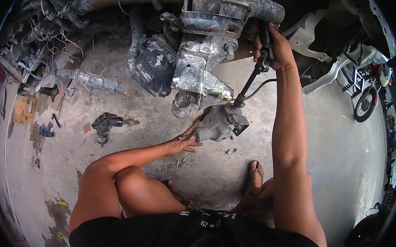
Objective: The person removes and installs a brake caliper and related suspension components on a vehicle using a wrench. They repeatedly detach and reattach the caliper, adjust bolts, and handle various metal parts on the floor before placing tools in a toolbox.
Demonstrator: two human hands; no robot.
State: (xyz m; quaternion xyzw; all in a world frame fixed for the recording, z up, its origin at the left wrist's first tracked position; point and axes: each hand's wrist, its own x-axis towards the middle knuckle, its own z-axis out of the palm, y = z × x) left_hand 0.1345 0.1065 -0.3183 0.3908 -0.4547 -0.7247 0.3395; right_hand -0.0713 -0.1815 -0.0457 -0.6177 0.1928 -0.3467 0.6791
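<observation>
A grey cast steering gearbox (215, 121) hangs above the concrete floor in front of me, beneath the vehicle's frame. My left hand (183, 143) grips the round lower-left end of its housing, fingers spread around the rim. From the gearbox's top a dark steering shaft (250, 83) slants up to the right toward a joint. My right hand (279, 51) is raised and closed around the upper part of this shaft at the joint. A thin black hose (261, 87) curves beside the shaft. Some of my right fingers are hidden behind the shaft.
Just above is a dirty metal frame bracket (195, 66), with pipes and loose wires to the left. Another dark gear unit (108, 125) lies on the floor at left, near a cardboard box (25, 109). Small bolts (233, 151) lie below the gearbox. A motorcycle (367, 101) stands at far right.
</observation>
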